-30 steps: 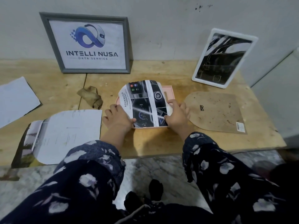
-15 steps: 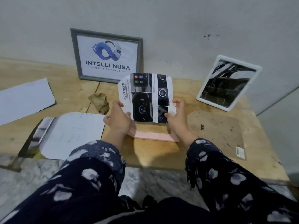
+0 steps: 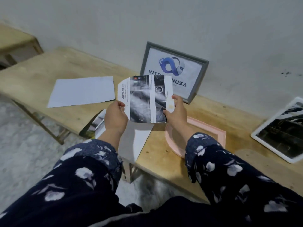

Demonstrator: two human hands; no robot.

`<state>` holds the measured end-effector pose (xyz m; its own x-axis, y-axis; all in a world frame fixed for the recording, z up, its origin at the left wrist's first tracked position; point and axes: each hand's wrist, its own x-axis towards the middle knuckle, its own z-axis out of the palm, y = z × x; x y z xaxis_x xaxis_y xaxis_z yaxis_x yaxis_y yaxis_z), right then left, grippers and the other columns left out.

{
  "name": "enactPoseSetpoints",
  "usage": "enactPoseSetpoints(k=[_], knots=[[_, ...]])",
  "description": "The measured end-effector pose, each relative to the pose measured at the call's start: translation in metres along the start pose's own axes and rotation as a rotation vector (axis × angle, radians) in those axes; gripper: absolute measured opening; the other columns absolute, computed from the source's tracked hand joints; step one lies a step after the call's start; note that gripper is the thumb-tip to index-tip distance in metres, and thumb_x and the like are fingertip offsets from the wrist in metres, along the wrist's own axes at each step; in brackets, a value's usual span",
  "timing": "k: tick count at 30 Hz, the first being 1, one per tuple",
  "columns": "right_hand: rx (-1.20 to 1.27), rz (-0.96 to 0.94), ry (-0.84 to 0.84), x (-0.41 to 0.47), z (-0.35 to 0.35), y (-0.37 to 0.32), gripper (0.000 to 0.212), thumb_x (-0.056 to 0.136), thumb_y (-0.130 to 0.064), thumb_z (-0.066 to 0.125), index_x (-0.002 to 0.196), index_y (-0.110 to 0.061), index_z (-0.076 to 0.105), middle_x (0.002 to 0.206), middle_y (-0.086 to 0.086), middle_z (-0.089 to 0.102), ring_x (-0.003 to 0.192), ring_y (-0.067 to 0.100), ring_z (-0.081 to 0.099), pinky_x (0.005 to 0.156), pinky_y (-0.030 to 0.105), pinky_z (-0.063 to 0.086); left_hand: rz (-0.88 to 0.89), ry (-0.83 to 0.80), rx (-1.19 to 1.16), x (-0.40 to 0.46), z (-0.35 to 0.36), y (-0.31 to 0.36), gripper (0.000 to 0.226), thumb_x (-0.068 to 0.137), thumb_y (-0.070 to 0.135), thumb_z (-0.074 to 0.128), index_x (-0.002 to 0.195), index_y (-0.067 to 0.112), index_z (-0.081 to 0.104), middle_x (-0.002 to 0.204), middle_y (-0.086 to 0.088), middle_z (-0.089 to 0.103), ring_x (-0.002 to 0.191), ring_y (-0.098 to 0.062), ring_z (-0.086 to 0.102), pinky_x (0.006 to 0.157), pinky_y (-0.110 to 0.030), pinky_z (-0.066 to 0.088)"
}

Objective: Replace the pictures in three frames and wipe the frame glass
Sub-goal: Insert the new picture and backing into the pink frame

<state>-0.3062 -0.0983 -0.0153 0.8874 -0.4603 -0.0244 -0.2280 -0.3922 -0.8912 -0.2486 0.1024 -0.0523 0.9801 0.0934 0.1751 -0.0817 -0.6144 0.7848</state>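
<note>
Between the two hands, above the worktop [image 3: 164, 161], a printed picture [image 3: 145, 99] is held up: the left hand [image 3: 115, 116] pinches its lower left edge, the right hand [image 3: 177, 110] its lower right. Just beneath the right grip lies a pink frame [image 3: 219, 133]. Beyond it a grey frame [image 3: 173, 71] leans on the wall; farther right sits a white frame [image 3: 278, 133].

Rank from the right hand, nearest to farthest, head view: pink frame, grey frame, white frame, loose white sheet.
From the right hand:
1. pink frame, lying flat just below and right of it.
2. grey frame, leaning on the wall behind it.
3. loose white sheet, flat on the table, far left.
4. white frame, at the right edge.
3 and 4 are too close to call.
</note>
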Motion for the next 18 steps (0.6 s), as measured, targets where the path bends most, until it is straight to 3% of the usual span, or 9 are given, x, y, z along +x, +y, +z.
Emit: enactPoseSetpoints(k=[2,5,9,11,15,18], knots=[[-0.052,-0.054,-0.055,0.008,0.033,-0.013,0.06,0.085,0.0,0.065,0.134,-0.02,0.037,0.124,0.005,0.057,0.105,0.019,0.056,0.078,0.023,0.042,-0.02,0.011,0.029,0.015,-0.023,-0.022,0.018,0.097,0.01,0.044,0.107,0.008,0.059,0.109,-0.011,0.062,0.098,-0.03,0.057,0.08,-0.035,0.046],[-0.159,-0.118,-0.093,0.021,0.085,-0.03,0.052,0.083,-0.008,0.069,0.127,-0.017,0.042,0.128,0.005,0.053,0.115,0.022,0.051,0.088,0.027,0.041,-0.062,0.034,0.098,0.04,-0.054,-0.054,0.021,0.097,0.012,0.044,0.11,0.012,0.06,0.112,-0.009,0.061,0.1,-0.03,0.057,0.083,-0.037,0.046],[-0.278,-0.158,-0.12,0.038,0.153,-0.046,0.031,0.086,-0.012,0.067,0.115,-0.013,0.056,0.122,0.005,0.048,0.111,0.018,0.051,0.08,0.013,0.03,-0.083,-0.015,0.171,0.082,-0.088,-0.098,0.022,0.097,0.014,0.045,0.111,0.013,0.062,0.12,-0.009,0.055,0.098,-0.03,0.059,0.087,-0.038,0.047],[-0.303,-0.153,-0.136,0.048,0.187,-0.054,0.028,0.088,-0.013,0.064,0.116,-0.013,0.059,0.122,0.003,0.048,0.109,0.016,0.052,0.08,0.013,0.03,-0.094,-0.08,0.201,0.106,-0.1,-0.122,0.023,0.097,0.017,0.046,0.115,0.015,0.062,0.124,-0.008,0.052,0.095,-0.029,0.06,0.09,-0.041,0.048],[-0.351,-0.119,-0.157,0.076,0.247,-0.062,0.031,0.09,-0.009,0.06,0.121,-0.013,0.059,0.126,0.003,0.048,0.117,0.019,0.049,0.095,0.023,0.038,-0.104,-0.154,0.308,0.148,-0.112,-0.158,0.029,0.095,0.021,0.051,0.122,0.017,0.06,0.129,-0.008,0.05,0.112,-0.029,0.054,0.095,-0.047,0.045],[-0.405,-0.104,-0.191,0.093,0.277,-0.065,0.038,0.092,-0.01,0.056,0.13,-0.013,0.054,0.134,0.006,0.046,0.124,0.023,0.043,0.103,0.029,0.034,-0.12,-0.192,0.355,0.172,-0.116,-0.176,0.034,0.095,0.023,0.052,0.128,0.017,0.057,0.135,-0.008,0.047,0.124,-0.028,0.044,0.098,-0.046,0.039]])
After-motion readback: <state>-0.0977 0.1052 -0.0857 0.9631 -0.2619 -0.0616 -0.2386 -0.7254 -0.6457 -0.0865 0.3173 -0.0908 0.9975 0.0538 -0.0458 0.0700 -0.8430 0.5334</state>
